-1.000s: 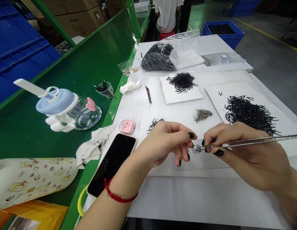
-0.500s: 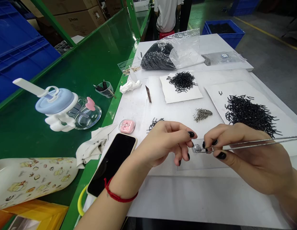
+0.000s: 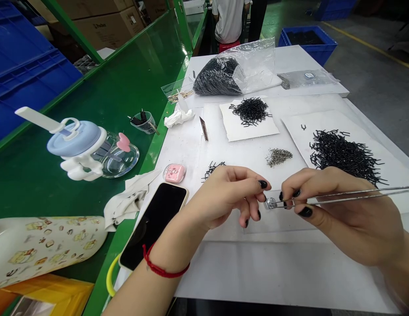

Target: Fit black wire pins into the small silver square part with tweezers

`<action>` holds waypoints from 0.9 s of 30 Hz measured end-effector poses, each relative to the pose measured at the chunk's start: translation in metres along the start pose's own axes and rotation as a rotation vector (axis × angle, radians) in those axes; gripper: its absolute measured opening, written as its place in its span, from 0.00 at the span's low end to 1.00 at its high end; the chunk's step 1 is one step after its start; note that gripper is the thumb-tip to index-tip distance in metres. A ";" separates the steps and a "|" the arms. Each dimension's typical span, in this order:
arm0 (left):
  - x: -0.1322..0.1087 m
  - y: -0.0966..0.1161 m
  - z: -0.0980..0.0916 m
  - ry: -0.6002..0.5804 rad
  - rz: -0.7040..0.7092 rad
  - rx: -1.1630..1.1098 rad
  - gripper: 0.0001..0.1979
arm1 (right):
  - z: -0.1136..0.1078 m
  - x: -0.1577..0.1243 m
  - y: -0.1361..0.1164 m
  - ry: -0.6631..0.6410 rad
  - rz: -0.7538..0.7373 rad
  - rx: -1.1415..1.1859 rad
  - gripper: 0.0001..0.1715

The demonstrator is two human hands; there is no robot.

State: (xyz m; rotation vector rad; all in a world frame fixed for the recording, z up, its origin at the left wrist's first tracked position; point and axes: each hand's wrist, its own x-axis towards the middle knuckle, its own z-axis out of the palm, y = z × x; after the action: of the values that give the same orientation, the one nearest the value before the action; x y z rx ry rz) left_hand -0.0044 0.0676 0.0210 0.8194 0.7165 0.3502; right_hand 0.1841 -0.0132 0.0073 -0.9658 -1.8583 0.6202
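Observation:
My right hand [image 3: 345, 215] is closed round a pair of metal tweezers [image 3: 356, 194], whose tips point left. At those tips sits a small clear, shiny piece [image 3: 270, 203], just above a clear flat sheet [image 3: 273, 224] on the white table. My left hand [image 3: 230, 193] comes in from the left, thumb and forefinger drawn together, other fingers curled beside the piece. What its fingertips hold, if anything, I cannot make out. Beyond the hands lie a heap of tiny metal parts [image 3: 278, 157] and a few black bent pieces [image 3: 211, 170], partly hidden by my left hand.
Heaps of black bent pieces [image 3: 345, 156] lie on white sheets right and back. Behind is a plastic bag [image 3: 220, 77] of black pieces. A phone [image 3: 154, 224], pink case [image 3: 174, 173], blade [image 3: 204, 128] and drinking cup [image 3: 102, 151] stand left. A person [image 3: 228, 19] sits beyond.
The right hand and tweezers have shifted very slightly. The left hand keeps nearly the same pose, and the small clear piece stays at the tweezer tips.

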 end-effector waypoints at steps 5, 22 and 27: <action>0.000 0.001 0.000 0.001 -0.007 0.006 0.07 | 0.000 0.001 0.002 -0.004 -0.016 -0.030 0.12; 0.000 0.001 0.001 0.010 -0.006 0.024 0.06 | 0.000 -0.002 0.002 -0.008 -0.014 -0.007 0.13; 0.000 0.000 0.000 0.003 -0.002 0.035 0.06 | 0.001 -0.002 0.002 -0.005 -0.015 -0.017 0.14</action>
State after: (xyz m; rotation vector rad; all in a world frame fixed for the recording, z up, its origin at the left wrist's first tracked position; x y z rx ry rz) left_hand -0.0044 0.0674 0.0217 0.8518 0.7283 0.3381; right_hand 0.1842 -0.0141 0.0039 -0.9609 -1.8759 0.5991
